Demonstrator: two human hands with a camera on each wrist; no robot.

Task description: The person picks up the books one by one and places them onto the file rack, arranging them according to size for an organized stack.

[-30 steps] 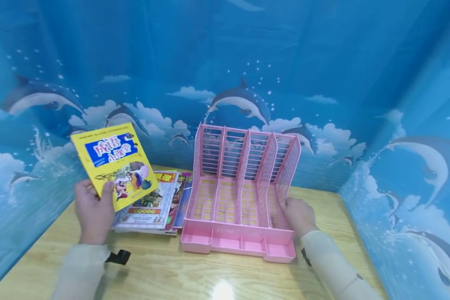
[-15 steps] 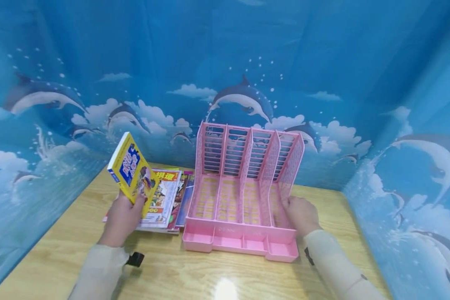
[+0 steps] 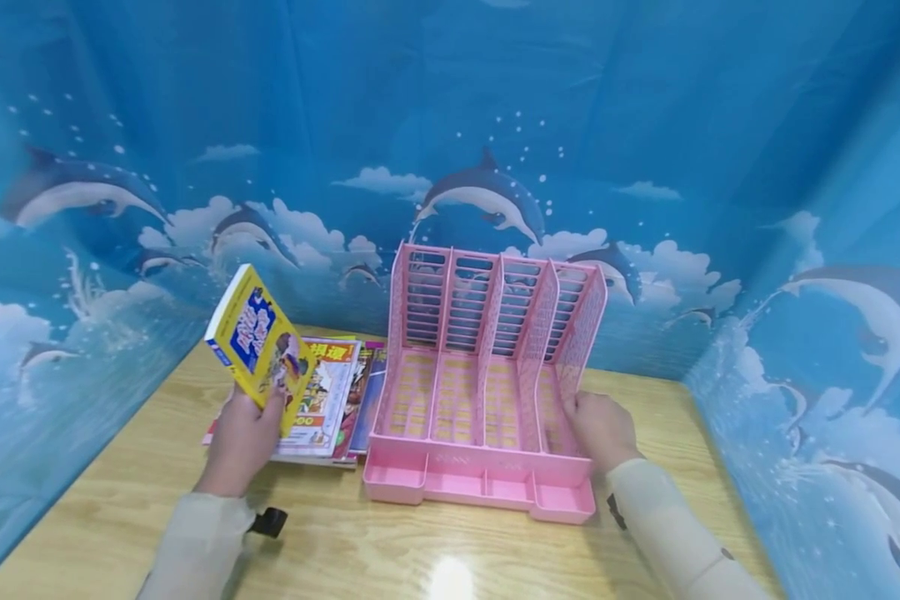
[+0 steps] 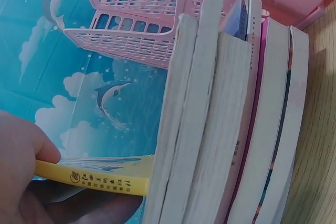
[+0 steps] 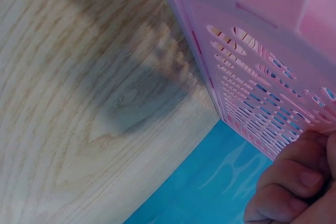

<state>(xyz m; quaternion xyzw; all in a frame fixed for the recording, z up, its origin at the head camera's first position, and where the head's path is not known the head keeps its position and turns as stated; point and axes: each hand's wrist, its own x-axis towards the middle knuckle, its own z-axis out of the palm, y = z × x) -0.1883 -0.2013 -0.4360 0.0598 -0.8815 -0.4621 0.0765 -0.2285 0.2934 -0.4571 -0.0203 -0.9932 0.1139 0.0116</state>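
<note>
My left grip (image 3: 240, 437) is clamped on the yellow paperback (image 3: 253, 337), thumb on one side, fingers on the other, and I've got it up in the air, tilted, its blue title panel showing and the white page edges at the upper left. Below and behind it, there's the stack of books (image 3: 322, 408), lying on the tabletop (image 3: 345, 550), the top cover half hidden by my paperback; whether the two touch, I can't tell. Over to my right grip (image 3: 603, 429): fingers curled, closed on the right-hand side wall of the pink file rack (image 3: 450, 458), and the right wrist view has those knuckles right up at the perforated plastic. The rack stands just to the right of the stack, four tall slots at the back, four small compartments along the front. Behind everything, the blue dolphin-print curtain (image 3: 495, 92).
</note>
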